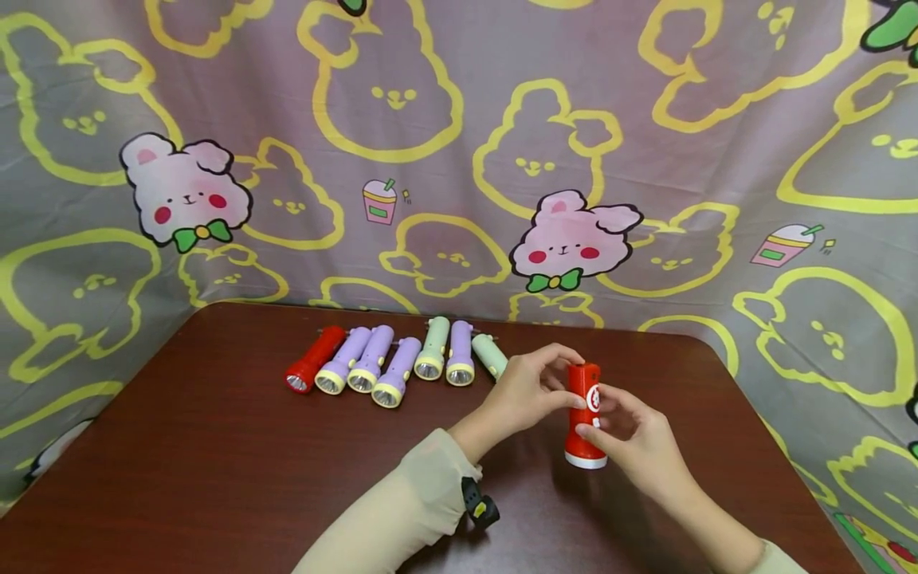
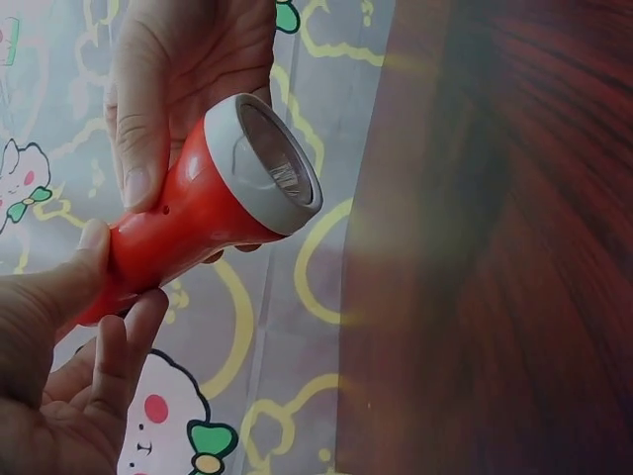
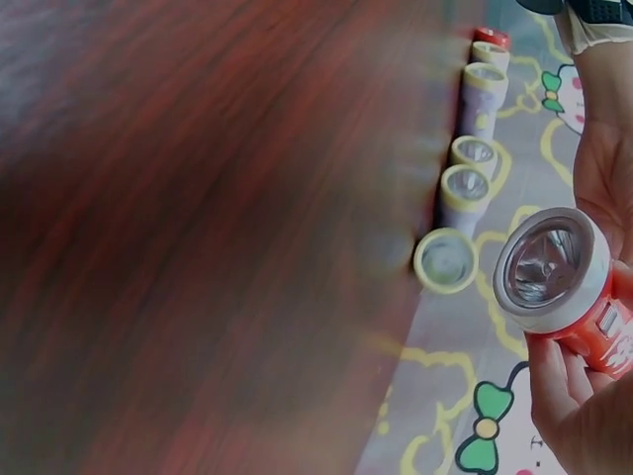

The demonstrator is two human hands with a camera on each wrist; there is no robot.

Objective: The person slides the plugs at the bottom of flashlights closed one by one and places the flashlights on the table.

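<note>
Both hands hold a red flashlight (image 1: 578,418) with a white rim, lens end down, above the right part of the table in the head view. My left hand (image 1: 526,391) pinches its upper body between thumb and fingers. Lower down, near the flared head, the thumb and fingers of my right hand (image 1: 644,442) grip it from the other side. A round white emblem and a white switch show on its side. In the left wrist view the clear lens and white rim (image 2: 257,188) point away from the fingers. The right wrist view shows the silver reflector (image 3: 544,265) inside the lens.
Toward the back of the brown table (image 1: 215,470) lies a row of flashlights: a red one (image 1: 315,359), several purple ones (image 1: 373,355) and two mint green ones (image 1: 433,343). The right-hand green flashlight (image 1: 488,355) is partly behind my left hand. A patterned curtain (image 1: 445,183) hangs behind.
</note>
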